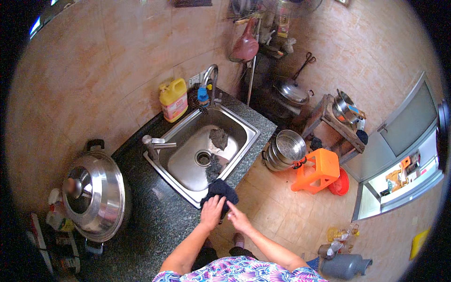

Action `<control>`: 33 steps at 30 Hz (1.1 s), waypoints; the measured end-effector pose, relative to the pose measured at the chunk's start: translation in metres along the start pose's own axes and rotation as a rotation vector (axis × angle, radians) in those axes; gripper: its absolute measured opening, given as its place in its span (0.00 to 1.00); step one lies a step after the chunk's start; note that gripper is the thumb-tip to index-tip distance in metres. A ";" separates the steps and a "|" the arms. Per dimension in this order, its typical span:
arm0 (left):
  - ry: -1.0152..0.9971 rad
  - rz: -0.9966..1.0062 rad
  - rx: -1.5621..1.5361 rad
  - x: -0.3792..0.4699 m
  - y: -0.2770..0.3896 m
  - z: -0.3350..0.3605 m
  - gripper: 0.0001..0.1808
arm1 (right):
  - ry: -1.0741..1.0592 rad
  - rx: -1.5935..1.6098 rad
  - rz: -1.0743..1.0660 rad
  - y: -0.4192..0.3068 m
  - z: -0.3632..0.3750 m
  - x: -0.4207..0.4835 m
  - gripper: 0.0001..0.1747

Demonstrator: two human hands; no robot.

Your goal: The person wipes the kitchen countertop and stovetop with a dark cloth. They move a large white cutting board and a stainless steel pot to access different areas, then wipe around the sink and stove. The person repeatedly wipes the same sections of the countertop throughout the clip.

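A dark cloth [220,194] lies over the front rim of the stainless steel sink [188,167]. My left hand [212,210] rests on its near edge, fingers spread forward; whether it grips the cloth is unclear. At the right edge of the cloth is my right hand [237,215], index finger extended and the other fingers curled, its hold hidden. Inside the sink, a wet grey-brown cloth [218,138] is bunched near the far side, and a dark grey cloth [213,168] lies beside the drain. A curved faucet [211,83] and a short faucet [152,146] stand at the rim.
A large lidded steel pot [105,197] stands on the granite counter [155,225] at left. A yellow jug [174,100] is behind the sink. Right of the counter, stacked steamer pots [289,145], an orange stool [320,171] and a red basin [340,183] stand on the floor.
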State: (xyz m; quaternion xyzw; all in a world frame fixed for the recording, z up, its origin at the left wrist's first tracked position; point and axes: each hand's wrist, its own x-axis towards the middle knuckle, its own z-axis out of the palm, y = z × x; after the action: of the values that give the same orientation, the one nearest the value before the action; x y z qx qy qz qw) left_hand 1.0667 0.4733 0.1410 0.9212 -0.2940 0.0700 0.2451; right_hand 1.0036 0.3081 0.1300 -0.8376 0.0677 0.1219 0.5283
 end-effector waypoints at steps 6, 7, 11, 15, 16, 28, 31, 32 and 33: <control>-0.015 -0.071 -0.087 -0.036 -0.010 -0.022 0.29 | 0.029 -0.391 -0.213 -0.032 0.014 -0.019 0.36; 0.039 -0.094 -0.082 -0.058 -0.013 -0.031 0.30 | -0.043 -0.414 -0.235 -0.042 0.024 -0.024 0.37; 0.041 -0.332 -0.080 -0.150 -0.025 -0.059 0.37 | -0.530 -0.265 -0.292 -0.052 0.057 -0.043 0.42; -0.020 -0.489 0.088 -0.146 -0.026 -0.081 0.38 | -0.574 -0.495 -0.299 -0.077 0.073 -0.041 0.49; -0.051 -0.562 0.060 -0.129 -0.034 -0.082 0.38 | -0.540 -0.488 -0.296 -0.080 0.071 -0.034 0.49; 0.187 -0.744 0.037 -0.074 -0.099 -0.060 0.40 | -0.255 -0.360 -0.068 -0.005 0.000 -0.047 0.43; 0.156 -0.720 -0.019 -0.134 -0.062 -0.048 0.40 | -0.303 -0.316 0.027 0.040 -0.007 -0.086 0.44; 0.164 -0.717 -0.038 -0.127 -0.064 -0.053 0.40 | -0.328 -0.342 0.080 0.050 -0.010 -0.097 0.44; 0.169 -0.719 -0.054 -0.123 -0.067 -0.057 0.39 | -0.360 -0.365 0.133 0.054 -0.013 -0.105 0.44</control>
State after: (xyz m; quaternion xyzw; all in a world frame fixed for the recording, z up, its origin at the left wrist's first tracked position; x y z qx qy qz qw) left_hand 1.0051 0.6112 0.1298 0.9498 0.0680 0.0473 0.3018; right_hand 0.8909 0.2716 0.1169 -0.8776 0.0042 0.3135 0.3627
